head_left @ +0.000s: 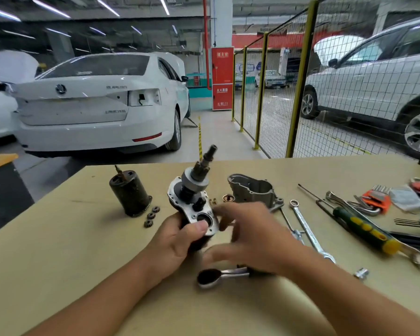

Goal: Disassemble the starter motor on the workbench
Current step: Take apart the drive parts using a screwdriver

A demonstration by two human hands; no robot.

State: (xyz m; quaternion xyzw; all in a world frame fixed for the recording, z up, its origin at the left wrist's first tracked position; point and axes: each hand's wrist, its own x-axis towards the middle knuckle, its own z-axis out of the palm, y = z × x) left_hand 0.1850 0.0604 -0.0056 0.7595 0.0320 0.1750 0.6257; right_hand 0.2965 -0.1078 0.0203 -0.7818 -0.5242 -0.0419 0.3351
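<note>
A red cabinet (222, 78) behind the bench (58, 251) carries white Chinese characters and the digits 119; lettering on the white car (95, 103) is too blurred to read. The left hand (177, 241) has its grip clenched around the starter motor assembly (192, 202), held above the bench with the pinion shaft (207, 157) pointing up and away. The right hand (250, 236) hovers just beside it, fingers spread and released, motion-blurred. A ratchet (218, 276) is partly hidden under the right wrist. The black motor housing (130, 195) stands left, three small gears (152, 215) beside it.
</note>
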